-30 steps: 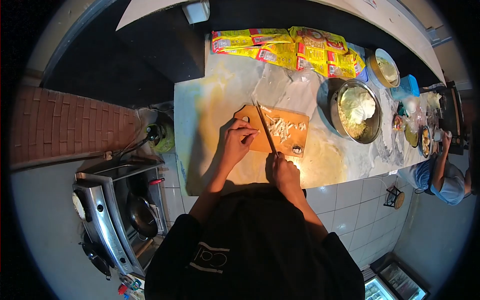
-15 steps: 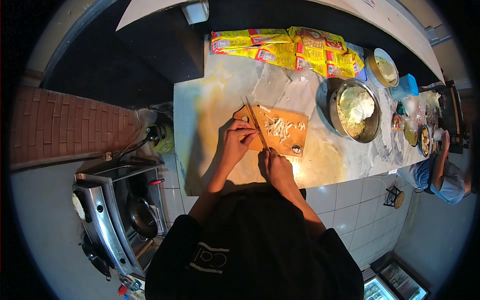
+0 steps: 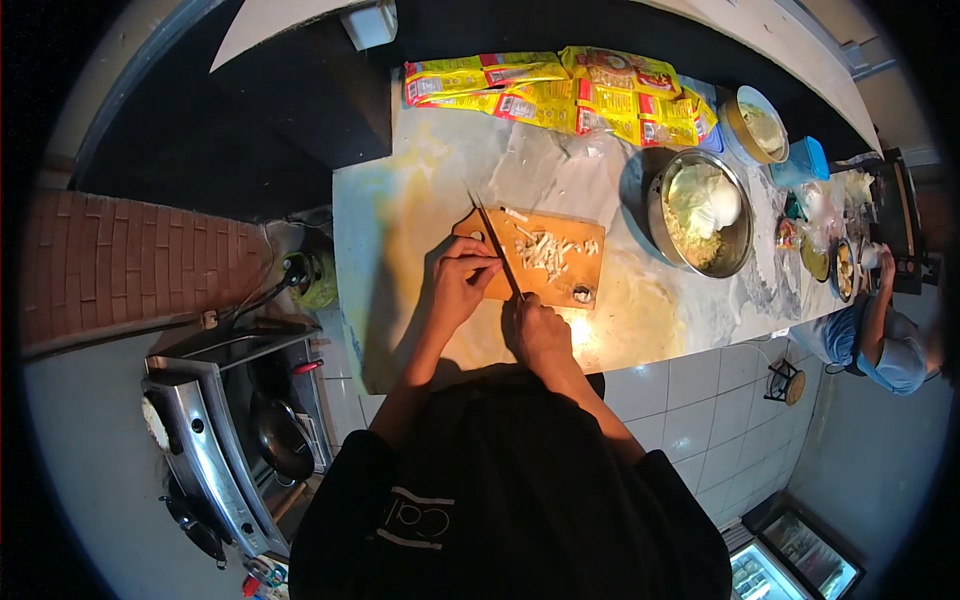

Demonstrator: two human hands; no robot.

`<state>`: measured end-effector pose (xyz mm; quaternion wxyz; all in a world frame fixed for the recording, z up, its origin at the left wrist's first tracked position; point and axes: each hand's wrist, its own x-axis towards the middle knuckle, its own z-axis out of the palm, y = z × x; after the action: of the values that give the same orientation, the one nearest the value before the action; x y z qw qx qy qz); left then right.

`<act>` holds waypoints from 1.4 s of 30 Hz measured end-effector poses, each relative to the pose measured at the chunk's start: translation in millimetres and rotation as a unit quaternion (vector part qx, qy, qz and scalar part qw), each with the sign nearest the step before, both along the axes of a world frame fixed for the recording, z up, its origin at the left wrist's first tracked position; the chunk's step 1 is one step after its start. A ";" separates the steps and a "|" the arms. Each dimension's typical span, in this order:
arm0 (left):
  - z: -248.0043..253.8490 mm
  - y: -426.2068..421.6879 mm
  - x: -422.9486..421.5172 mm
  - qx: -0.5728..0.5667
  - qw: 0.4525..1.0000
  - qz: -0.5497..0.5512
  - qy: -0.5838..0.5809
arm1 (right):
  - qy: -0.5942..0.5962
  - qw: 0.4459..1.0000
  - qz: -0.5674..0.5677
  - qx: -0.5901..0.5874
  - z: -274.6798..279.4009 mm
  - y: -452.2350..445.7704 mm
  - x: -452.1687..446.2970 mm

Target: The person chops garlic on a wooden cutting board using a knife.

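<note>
On the marble-patterned counter lies an orange cutting board (image 3: 549,287). Pale chopped strips (image 3: 543,252) are spread over its middle, and a small dark-and-white piece (image 3: 583,294) sits at its near right corner. My right hand (image 3: 543,332) is closed round the handle of a knife (image 3: 493,236), whose long blade slants away to the upper left across the board. Left of the blade, my left hand (image 3: 463,285) has its fingertips pinched together close against it. Whatever those fingertips hold is too small and covered to make out.
Yellow noodle packets (image 3: 560,98) line the counter's back. A steel bowl (image 3: 742,262) with cabbage stands to the right, with another bowl (image 3: 775,153) and a blue container (image 3: 808,160) beyond. A person (image 3: 880,340) is at the far right; a stove (image 3: 205,440) stands lower left.
The whole view has shifted slightly, so the counter's contents appear a little further left and up. Both hands and the knife keep nearly the same places over the board.
</note>
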<state>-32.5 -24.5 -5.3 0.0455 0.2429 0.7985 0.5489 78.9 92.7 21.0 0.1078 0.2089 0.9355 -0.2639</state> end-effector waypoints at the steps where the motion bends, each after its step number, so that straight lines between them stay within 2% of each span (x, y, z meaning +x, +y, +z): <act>1: 3.8 -0.1 0.0 -0.012 1.000 -0.001 0.017 | 0.005 1.000 0.001 -0.005 0.3 1.4 0.8; 8: 10.9 -2.8 0.3 -0.036 0.999 -0.001 0.041 | 0.001 1.000 0.008 0.016 22.5 13.6 16.6; 9: 12.5 -2.1 -1.1 -0.030 0.999 -0.009 0.023 | 0.058 0.997 0.032 0.027 20.4 18.2 23.0; 13: 19.6 6.3 -4.5 -0.027 0.999 -0.041 0.006 | 0.049 0.997 0.020 0.048 23.4 35.2 32.0; 16: 26.4 12.2 -12.0 -0.028 0.996 -0.086 -0.021 | 0.112 0.993 -0.007 0.043 34.2 49.7 33.3; 18: 34.1 17.4 -20.0 -0.048 0.987 -0.135 0.067 | 0.087 0.995 -0.054 0.003 35.9 58.6 34.8; 19: 38.5 19.6 -22.2 -0.050 0.986 -0.142 0.067 | 0.097 0.994 -0.059 0.009 33.4 61.1 37.9; 21: 44.8 24.1 -26.9 -0.052 0.986 -0.149 -0.056 | 0.095 0.993 -0.073 0.007 31.4 62.5 41.1; 22: 41.7 26.2 -30.8 -0.054 0.985 -0.156 -0.055 | 0.094 0.992 -0.078 0.007 30.6 62.7 42.1; 25: 33.3 28.6 -42.5 -0.063 0.982 -0.177 -0.020 | 0.104 0.991 -0.080 0.006 27.9 59.1 45.5; 27: 32.3 27.7 -48.8 -0.117 0.964 -0.224 0.088 | 0.105 0.991 -0.086 -0.001 22.1 57.5 47.9; 31: 34.2 28.4 -48.9 -0.118 0.962 -0.232 0.083 | 0.104 0.991 -0.087 -0.003 22.3 56.4 48.6; 33: 38.6 27.2 -45.5 -0.094 0.970 -0.222 -0.010 | 0.099 0.991 -0.093 -0.006 26.6 56.2 47.4; 34: 39.8 26.3 -44.9 -0.093 0.971 -0.219 -0.011 | 0.094 0.991 -0.098 -0.009 28.2 56.6 46.8; 36: 41.1 25.4 -44.6 -0.124 0.964 -0.216 0.097 | 0.096 0.991 -0.094 -0.006 25.8 57.7 46.8; 40: 34.4 23.5 -45.1 -0.103 0.963 -0.223 0.113 | 0.107 0.991 -0.084 -0.003 24.1 60.0 45.3; 42: 34.3 23.2 -42.3 -0.096 0.973 -0.207 0.027 | 0.103 0.991 -0.086 -0.010 24.8 59.6 44.0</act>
<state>-74.9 -1.3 29.0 0.1597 0.4123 0.7808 0.4414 122.9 152.4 45.7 -0.0099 0.2593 0.9175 -0.3015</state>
